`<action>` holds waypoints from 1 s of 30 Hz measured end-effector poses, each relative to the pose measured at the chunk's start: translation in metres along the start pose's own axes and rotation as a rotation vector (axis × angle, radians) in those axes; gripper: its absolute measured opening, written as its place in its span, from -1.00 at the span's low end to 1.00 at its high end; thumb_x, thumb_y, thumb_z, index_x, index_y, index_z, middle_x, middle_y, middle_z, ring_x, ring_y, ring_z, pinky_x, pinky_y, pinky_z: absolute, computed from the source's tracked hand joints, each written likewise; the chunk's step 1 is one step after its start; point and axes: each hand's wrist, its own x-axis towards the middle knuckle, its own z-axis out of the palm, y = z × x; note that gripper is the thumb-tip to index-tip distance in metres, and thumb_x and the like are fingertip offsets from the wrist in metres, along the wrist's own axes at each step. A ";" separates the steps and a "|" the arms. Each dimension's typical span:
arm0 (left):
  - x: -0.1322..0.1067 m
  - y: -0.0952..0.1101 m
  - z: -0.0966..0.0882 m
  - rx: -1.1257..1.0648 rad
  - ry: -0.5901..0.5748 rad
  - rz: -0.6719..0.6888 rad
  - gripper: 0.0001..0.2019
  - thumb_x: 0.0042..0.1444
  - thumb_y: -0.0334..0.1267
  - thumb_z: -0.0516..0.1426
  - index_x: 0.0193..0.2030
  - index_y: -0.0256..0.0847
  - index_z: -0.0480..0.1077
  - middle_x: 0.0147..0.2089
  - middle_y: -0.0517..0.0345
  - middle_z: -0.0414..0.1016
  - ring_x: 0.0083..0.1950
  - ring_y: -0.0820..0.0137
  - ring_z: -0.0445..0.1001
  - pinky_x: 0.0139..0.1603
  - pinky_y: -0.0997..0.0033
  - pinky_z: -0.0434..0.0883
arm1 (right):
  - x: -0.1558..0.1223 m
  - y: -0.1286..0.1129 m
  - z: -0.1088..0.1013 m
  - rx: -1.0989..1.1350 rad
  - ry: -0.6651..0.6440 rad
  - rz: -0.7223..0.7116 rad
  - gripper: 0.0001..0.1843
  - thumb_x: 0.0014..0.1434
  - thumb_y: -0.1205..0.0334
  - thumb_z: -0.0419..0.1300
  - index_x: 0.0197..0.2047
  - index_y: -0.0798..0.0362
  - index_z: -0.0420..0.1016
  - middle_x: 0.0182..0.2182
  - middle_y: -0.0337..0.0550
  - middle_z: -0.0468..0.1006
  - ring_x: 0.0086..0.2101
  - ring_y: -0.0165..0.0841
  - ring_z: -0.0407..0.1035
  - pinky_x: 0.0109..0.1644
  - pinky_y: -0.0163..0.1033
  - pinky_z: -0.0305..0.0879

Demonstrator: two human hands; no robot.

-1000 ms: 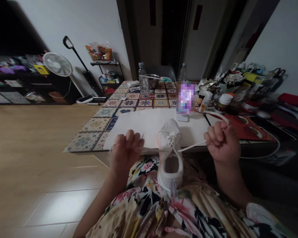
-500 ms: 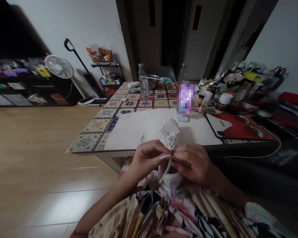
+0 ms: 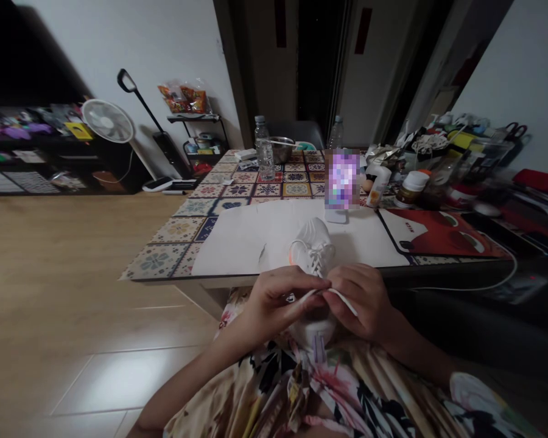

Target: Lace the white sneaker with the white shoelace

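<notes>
My left hand (image 3: 274,301) and right hand (image 3: 363,298) meet over the throat of 1 white sneaker (image 3: 313,242). Each grip is pinched narrow on an end of the white lace (image 3: 346,303), and the fingertips nearly touch.

The sneaker's toe lies over the near edge of the tabletop (image 3: 164,258), on a white sheet (image 3: 251,234). Its heel sits down in my lap on the flowered dress (image 3: 274,371).

To my left the wooden floor (image 3: 64,274) lies open as far as 1 standing fan (image 3: 107,120). The right part of the tabletop is crowded with jars and clutter beyond 1 red mat (image 3: 442,234), whose dark writing is too small to read.

Behind the sneaker stands 1 phone (image 3: 342,179). Further back are 2 clear water bottles (image 3: 265,151).
</notes>
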 end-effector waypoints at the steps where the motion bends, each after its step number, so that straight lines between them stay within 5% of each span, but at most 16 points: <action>1: 0.000 0.000 0.000 -0.003 0.002 0.017 -0.85 0.12 -0.40 0.26 -0.16 -0.20 0.58 -0.35 0.06 0.61 -0.38 0.45 0.52 -0.35 0.51 0.44 | 0.000 0.000 0.001 0.011 -0.003 0.002 -0.82 0.30 0.33 -0.02 -0.32 0.05 0.35 -0.47 -0.14 0.48 -0.45 -0.32 0.32 -0.35 -0.23 0.20; 4: 0.002 0.000 0.001 -0.014 0.020 0.015 -0.98 0.12 -0.37 0.27 -0.31 -0.23 0.57 -0.37 0.05 0.60 -0.34 0.42 0.53 -0.30 0.48 0.46 | -0.002 0.000 0.002 0.034 -0.012 0.006 -0.83 0.28 0.34 -0.02 -0.30 0.06 0.36 -0.47 -0.14 0.47 -0.46 -0.32 0.31 -0.37 -0.21 0.19; 8: 0.002 0.006 0.002 -0.051 -0.023 -0.057 -0.91 0.16 -0.37 0.23 -0.37 -0.27 0.53 -0.36 0.03 0.59 -0.32 0.43 0.55 -0.28 0.50 0.48 | -0.003 -0.003 0.002 0.116 0.073 0.018 -0.82 0.28 0.40 -0.04 -0.30 0.03 0.34 -0.46 -0.17 0.49 -0.43 -0.36 0.36 -0.32 -0.24 0.25; 14: -0.001 0.007 0.001 0.001 0.006 -0.025 -0.98 0.14 -0.41 0.25 -0.31 -0.26 0.53 -0.35 0.05 0.61 -0.34 0.44 0.54 -0.29 0.49 0.48 | -0.006 -0.006 0.002 0.231 0.148 0.249 -0.89 0.26 0.36 0.12 -0.15 -0.02 0.35 -0.47 -0.29 0.50 -0.51 -0.44 0.35 -0.43 -0.36 0.27; 18: -0.002 0.003 0.001 0.019 0.128 0.067 -0.91 0.09 -0.41 0.29 -0.24 -0.23 0.55 -0.33 0.05 0.63 -0.34 0.42 0.55 -0.28 0.45 0.50 | -0.002 -0.003 0.000 0.295 0.005 0.147 -0.81 0.28 0.38 0.07 -0.07 0.01 0.39 -0.28 -0.14 0.55 -0.28 -0.36 0.43 -0.19 -0.27 0.37; 22: 0.000 0.003 0.002 -0.001 0.170 0.092 -0.90 0.07 -0.45 0.29 -0.29 -0.19 0.57 -0.37 0.09 0.62 -0.35 0.43 0.54 -0.28 0.47 0.50 | 0.003 0.000 0.002 0.264 0.009 0.097 -0.90 0.20 0.39 0.10 -0.23 0.03 0.39 -0.34 -0.14 0.50 -0.31 -0.33 0.38 -0.23 -0.23 0.37; 30: 0.002 -0.003 0.006 -0.211 0.196 -0.218 -0.87 0.02 -0.21 0.34 -0.38 -0.22 0.61 -0.42 0.06 0.61 -0.40 0.41 0.53 -0.37 0.49 0.47 | -0.005 0.006 0.014 0.091 0.137 -0.037 -0.83 0.27 0.34 0.16 -0.07 -0.03 0.35 -0.28 -0.18 0.54 -0.36 -0.38 0.39 -0.28 -0.26 0.33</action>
